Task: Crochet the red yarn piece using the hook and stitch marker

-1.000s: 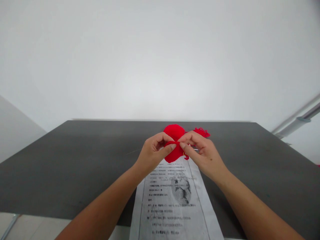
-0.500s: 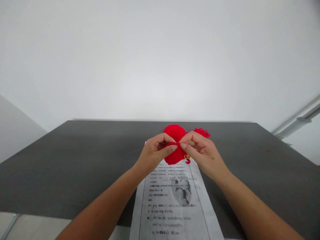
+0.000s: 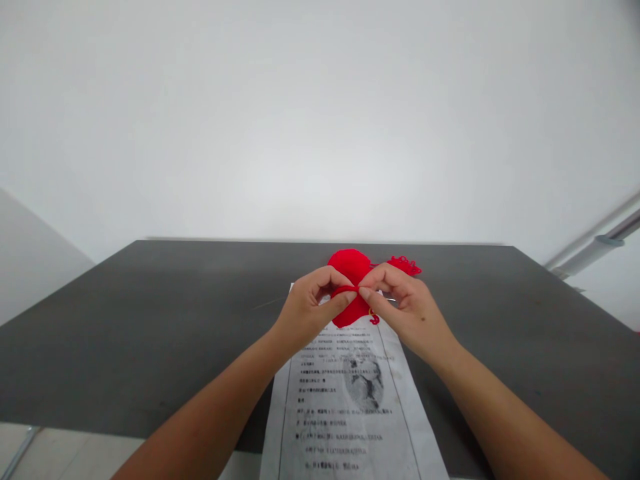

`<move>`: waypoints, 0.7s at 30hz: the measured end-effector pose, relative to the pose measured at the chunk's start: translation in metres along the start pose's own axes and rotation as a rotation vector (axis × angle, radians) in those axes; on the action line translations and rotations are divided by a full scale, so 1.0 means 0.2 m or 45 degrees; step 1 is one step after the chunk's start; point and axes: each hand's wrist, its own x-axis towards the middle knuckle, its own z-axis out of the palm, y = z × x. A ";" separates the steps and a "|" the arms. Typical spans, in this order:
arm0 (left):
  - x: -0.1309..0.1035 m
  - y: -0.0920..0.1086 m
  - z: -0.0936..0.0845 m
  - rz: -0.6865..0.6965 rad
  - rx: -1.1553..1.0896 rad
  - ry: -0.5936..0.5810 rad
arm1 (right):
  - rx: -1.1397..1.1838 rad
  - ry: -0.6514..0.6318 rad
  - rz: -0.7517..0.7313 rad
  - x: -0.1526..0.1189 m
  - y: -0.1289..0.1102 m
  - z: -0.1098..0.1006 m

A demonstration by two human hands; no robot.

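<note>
Both my hands meet over a red knitted or crocheted piece (image 3: pixel 351 315). My left hand (image 3: pixel 309 301) pinches its folded edge between thumb and fingertips. From the right, my right hand (image 3: pixel 406 301) pinches the same edge, its fingertips almost touching the left ones. Part of the red work rises behind the fingers, and its middle is hidden by them. A small yellow ring (image 3: pixel 371 311) hangs at the lower right edge, beside a short curl of red yarn (image 3: pixel 375 320). A thin metal rod (image 3: pixel 391 300) shows beside my right thumb; its kind is unclear.
Under my hands lies a printed sheet (image 3: pixel 345 427) with text and a grey picture, reaching past the front edge of the dark table (image 3: pixel 150 333). Loose red yarn (image 3: pixel 404 265) is bunched behind my right hand. A thin line (image 3: pixel 267 304) lies left of my left hand. A white wall (image 3: pixel 320 133) stands behind.
Both hands keep their pinch and have hardly moved. The folded red edge bulges slightly more between the fingers, and the yellow ring is now partly covered.
</note>
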 end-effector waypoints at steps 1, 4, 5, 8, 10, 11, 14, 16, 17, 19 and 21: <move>0.00 0.00 0.00 -0.005 0.005 -0.001 | -0.001 0.000 0.000 0.00 0.00 0.00; 0.00 0.00 0.01 -0.059 -0.005 0.001 | 0.007 0.006 -0.014 0.00 0.01 0.00; 0.00 0.00 0.01 -0.086 -0.022 0.004 | 0.005 0.008 -0.010 0.00 0.02 0.00; 0.01 0.00 0.01 -0.160 -0.125 0.006 | -0.018 0.030 0.026 -0.01 0.02 -0.01; 0.01 0.00 0.01 -0.180 -0.186 0.005 | -0.027 0.041 0.036 -0.01 0.03 -0.01; 0.01 0.00 0.01 -0.181 -0.200 0.005 | -0.024 0.044 0.035 -0.01 0.03 -0.01; 0.00 0.00 0.01 -0.152 -0.187 0.012 | 0.016 0.024 0.024 -0.01 0.03 0.00; 0.00 0.00 0.00 -0.131 -0.159 0.024 | 0.045 -0.003 0.023 -0.01 0.03 0.00; 0.00 0.00 0.00 -0.123 -0.148 0.027 | 0.052 -0.017 0.020 0.00 0.03 0.00; 0.00 0.00 0.00 -0.111 -0.132 0.033 | 0.049 -0.026 0.004 0.00 0.03 0.00; 0.00 0.00 0.00 -0.099 -0.117 0.034 | 0.032 -0.017 -0.021 0.00 0.03 0.00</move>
